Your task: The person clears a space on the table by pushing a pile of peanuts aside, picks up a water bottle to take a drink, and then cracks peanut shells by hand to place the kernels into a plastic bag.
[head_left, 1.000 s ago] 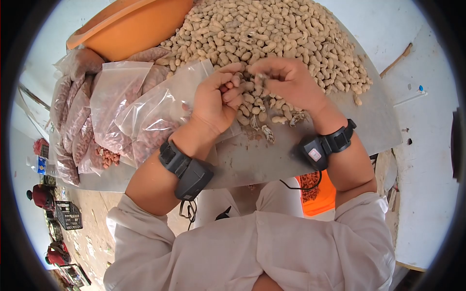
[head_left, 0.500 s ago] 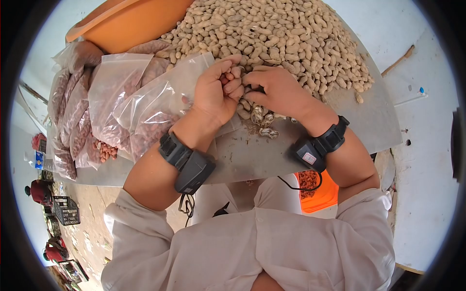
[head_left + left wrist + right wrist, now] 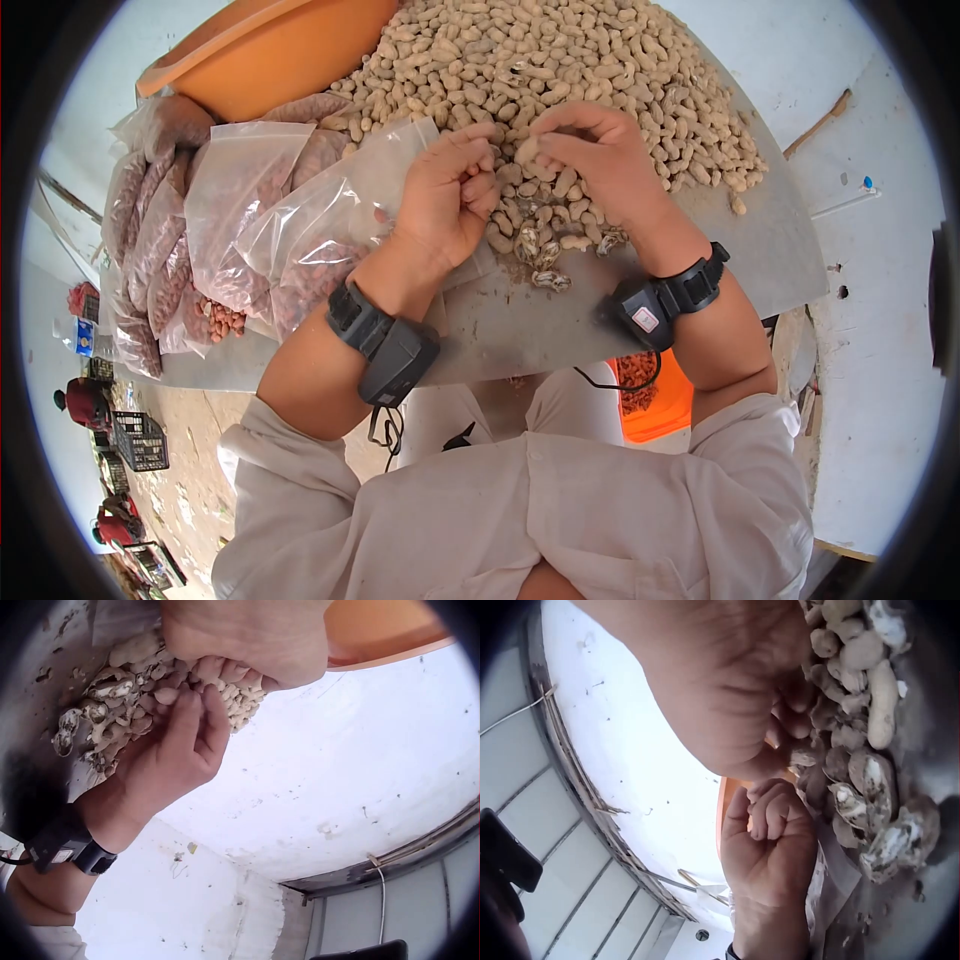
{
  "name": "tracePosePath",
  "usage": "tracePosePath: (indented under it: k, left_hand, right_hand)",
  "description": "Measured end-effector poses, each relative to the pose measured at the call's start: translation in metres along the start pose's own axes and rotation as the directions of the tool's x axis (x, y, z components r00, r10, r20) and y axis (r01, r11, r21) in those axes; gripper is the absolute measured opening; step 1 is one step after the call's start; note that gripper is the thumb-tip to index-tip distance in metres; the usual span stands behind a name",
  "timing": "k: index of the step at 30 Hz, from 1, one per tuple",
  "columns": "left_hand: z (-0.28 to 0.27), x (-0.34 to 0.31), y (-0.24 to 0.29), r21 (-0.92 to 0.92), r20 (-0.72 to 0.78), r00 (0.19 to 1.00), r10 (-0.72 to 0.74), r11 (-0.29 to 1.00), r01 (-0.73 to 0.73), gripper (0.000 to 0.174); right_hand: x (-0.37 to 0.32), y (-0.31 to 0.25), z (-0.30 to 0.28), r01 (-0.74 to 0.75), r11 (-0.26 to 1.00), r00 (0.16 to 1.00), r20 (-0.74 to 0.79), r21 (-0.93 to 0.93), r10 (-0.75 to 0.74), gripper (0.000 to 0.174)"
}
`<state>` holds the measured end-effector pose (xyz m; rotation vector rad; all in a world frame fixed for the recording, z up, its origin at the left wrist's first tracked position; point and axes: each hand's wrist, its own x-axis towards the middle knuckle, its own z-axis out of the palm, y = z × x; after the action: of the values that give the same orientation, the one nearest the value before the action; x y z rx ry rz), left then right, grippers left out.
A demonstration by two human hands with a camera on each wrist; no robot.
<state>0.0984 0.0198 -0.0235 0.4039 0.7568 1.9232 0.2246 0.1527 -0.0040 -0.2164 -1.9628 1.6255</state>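
My left hand point(image 3: 445, 200) is curled beside the near edge of a large heap of unshelled peanuts point(image 3: 600, 60), palm turned up. Its fingers close round peanut kernels, which are mostly hidden now. To its right, my right hand point(image 3: 610, 165) pinches a peanut point(image 3: 527, 152) between thumb and fingertips, just over the heap. Below the hands lie split peanut shells point(image 3: 548, 280), their pale insides showing. In the right wrist view these broken shells point(image 3: 874, 784) lie beside whole peanuts point(image 3: 883, 705).
Left of my hands, clear plastic bags point(image 3: 245, 190) of reddish kernels cover the metal table point(image 3: 500, 335). An orange basin point(image 3: 270, 60) stands behind them. Below the table edge is an orange container point(image 3: 665, 395) with reddish-brown contents. People point(image 3: 85, 400) and black crates point(image 3: 140, 440) are far left.
The right hand first moved in against the left hand, then drew away up and right, and now holds a peanut. The left hand's fingers have curled further over the kernels.
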Motion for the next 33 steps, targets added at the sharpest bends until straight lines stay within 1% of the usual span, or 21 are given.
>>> tracePosePath:
  k: [1,4,7,10,13,16,19,22,25,28,31,33]
  left_hand:
    - [0.000,0.000,0.000,0.023,0.014,1.000,-0.011,1.000,0.011,0.017]
    - [0.002,-0.003,-0.002,0.074,0.150,0.988,-0.041,0.997,0.030,0.017]
    - [0.009,-0.006,-0.005,0.139,0.101,0.994,0.034,0.989,-0.048,0.017]
    - [0.007,-0.007,-0.008,0.224,0.139,0.984,0.116,0.964,-0.145,0.022]
    - [0.010,-0.008,-0.011,0.335,0.103,0.978,0.184,0.919,-0.208,0.022]
    - [0.011,-0.009,-0.010,0.453,0.110,0.962,0.249,0.849,-0.272,0.019]
    - [0.012,-0.012,-0.009,0.509,0.140,0.950,0.280,0.802,-0.311,0.018]
    - [0.008,-0.012,-0.009,0.649,0.201,0.945,0.259,0.687,-0.327,0.017]
    - [0.017,-0.017,-0.008,0.577,0.188,0.954,0.233,0.761,-0.299,0.016]
    - [0.010,-0.015,-0.008,0.555,0.183,0.965,0.190,0.790,-0.261,0.016]
    - [0.011,-0.015,-0.010,0.533,0.189,0.960,0.207,0.800,-0.278,0.014]
    - [0.011,-0.013,-0.009,0.556,0.156,0.968,0.196,0.793,-0.250,0.014]
  right_hand:
    - [0.000,0.002,0.001,-0.002,0.977,1.000,-0.024,0.214,0.007,0.009]
    - [0.002,0.008,0.006,0.037,0.914,0.999,0.003,0.405,-0.041,0.008]
    - [0.002,0.012,0.007,0.027,0.945,0.997,0.057,0.326,-0.048,0.009]
    - [0.000,0.009,0.007,-0.026,0.942,0.998,0.069,0.336,0.003,0.010]
    - [0.000,0.007,0.008,-0.036,0.940,0.998,0.064,0.340,0.015,0.009]
    - [0.000,0.007,0.010,-0.026,0.927,0.997,0.072,0.375,-0.001,0.011]
    - [-0.003,0.002,0.013,-0.111,0.931,0.993,0.067,0.348,0.093,0.019]
    - [-0.003,-0.006,0.014,-0.111,0.980,0.985,0.148,0.166,0.086,0.026]
    - [-0.005,-0.005,0.012,-0.099,0.988,0.984,0.159,0.120,0.079,0.028]
    - [-0.008,-0.008,0.014,-0.094,0.995,0.989,0.119,0.035,0.090,0.028]
    - [-0.008,-0.012,0.013,-0.084,0.997,0.987,0.138,0.000,0.083,0.027]
    - [-0.007,-0.014,0.011,-0.062,0.998,0.977,0.207,0.023,0.056,0.027]
